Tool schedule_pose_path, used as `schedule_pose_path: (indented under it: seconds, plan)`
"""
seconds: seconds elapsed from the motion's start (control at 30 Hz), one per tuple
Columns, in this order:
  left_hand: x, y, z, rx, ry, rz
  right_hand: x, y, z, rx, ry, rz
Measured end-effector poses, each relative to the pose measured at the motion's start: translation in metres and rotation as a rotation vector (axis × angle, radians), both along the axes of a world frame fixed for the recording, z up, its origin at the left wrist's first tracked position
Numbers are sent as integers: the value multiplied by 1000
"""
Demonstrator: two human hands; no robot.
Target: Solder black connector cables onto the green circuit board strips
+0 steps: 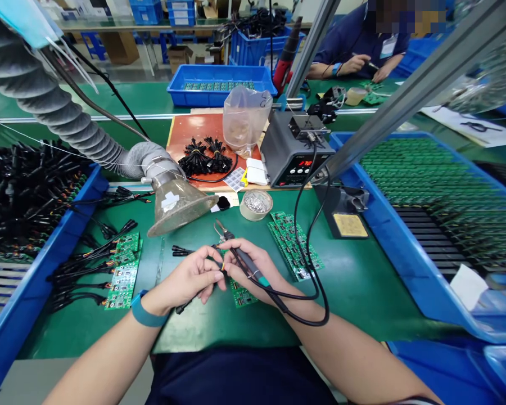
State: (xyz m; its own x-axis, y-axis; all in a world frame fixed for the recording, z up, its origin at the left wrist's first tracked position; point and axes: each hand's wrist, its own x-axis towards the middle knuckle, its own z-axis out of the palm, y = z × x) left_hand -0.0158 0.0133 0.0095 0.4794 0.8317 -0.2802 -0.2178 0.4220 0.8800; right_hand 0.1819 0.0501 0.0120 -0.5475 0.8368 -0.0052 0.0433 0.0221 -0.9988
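Note:
My left hand [194, 277] is closed on a thin black cable [184, 306] with coloured wire ends, its plug end sticking out below the palm. My right hand [253, 260] grips a soldering iron [253, 269] with a dark handle, its metal tip pointing up and away. The right fingertips meet the left ones at the coloured wires. Partly hidden below both hands lies a green circuit board [243, 297]. Another black cable [182, 251] rests just beyond my left hand. A panel of green boards [295, 247] lies to the right of my right hand.
Boards with cables [124, 275] lie at left beside a blue bin [73, 225] of cables. A fume hose hood [179, 211] hangs near my hands. Beyond stand a solder tin [256, 205], soldering station [293, 160] and iron stand [346, 216]. A co-worker [346, 45] sits across.

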Motion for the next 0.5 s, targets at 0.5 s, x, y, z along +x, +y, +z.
schedule_pose_path:
  seconds: [0.5]
  plan:
    - [-4,0,8,-23,60,-77,-3,-2,-3,-16,41,27]
